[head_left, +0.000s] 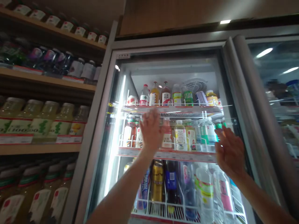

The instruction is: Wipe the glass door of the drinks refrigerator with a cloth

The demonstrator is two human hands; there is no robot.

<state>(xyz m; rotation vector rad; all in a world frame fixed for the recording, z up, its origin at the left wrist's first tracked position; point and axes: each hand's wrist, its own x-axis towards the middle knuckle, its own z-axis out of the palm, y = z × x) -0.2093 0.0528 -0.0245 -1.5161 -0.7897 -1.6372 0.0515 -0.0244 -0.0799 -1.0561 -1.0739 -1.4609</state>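
Note:
My left hand [152, 129] is raised with fingers spread, slightly blurred, in front of the middle row of a glass-fronted drinks fridge [171, 40]. It holds nothing and hides part of the bottles behind it. My right hand [230, 152] is up at the right side of the same door, fingers apart and nothing in them. Whether either hand touches the glass I cannot tell. Between the hands, on the middle shelf, stand a pink-labelled bottle [167, 137] and a tea bottle [180, 135]. Near my right fingertips is a clear bottle with green liquid [208, 132].
The top fridge shelf [173, 109] carries several bottles. A gold can [157, 183] and a dark blue-labelled bottle [171, 180] stand lower down. Vertical door frames [249, 84] run at right, beside another fridge. Wooden shelves [46, 77] with bottles line the left.

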